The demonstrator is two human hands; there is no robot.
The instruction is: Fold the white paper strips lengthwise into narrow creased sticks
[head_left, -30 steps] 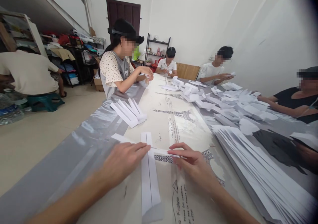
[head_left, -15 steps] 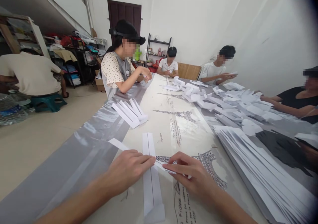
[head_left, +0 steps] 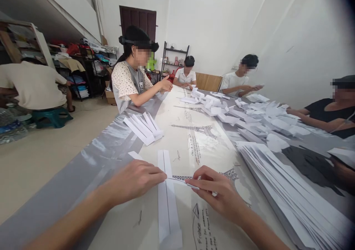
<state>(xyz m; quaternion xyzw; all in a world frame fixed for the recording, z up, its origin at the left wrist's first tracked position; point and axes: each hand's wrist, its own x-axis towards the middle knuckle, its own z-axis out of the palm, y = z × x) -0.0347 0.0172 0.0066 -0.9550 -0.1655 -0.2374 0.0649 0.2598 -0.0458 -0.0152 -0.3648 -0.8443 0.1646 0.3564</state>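
Between my hands runs a narrow white paper strip (head_left: 176,181), held a little above the table and crossing over a long folded paper (head_left: 169,209) that lies lengthwise on the cloth. My left hand (head_left: 138,178) pinches the strip near that paper's crease, and another white end sticks out behind this hand. On the right, the fingers of my right hand (head_left: 215,189) are closed on the strip's folded end. Several folded papers (head_left: 142,128) lie fanned out farther up the table.
A thick stack of white sheets (head_left: 288,191) lies at the right, with a heap of folded papers (head_left: 249,113) behind it. Black material (head_left: 310,165) is beside the stack. Several people sit around the table (head_left: 69,183); another sits on a green stool (head_left: 51,117).
My left hand has moved slightly left, and more of the strip shows between my hands. The person at the left of the table has raised and opened a hand.
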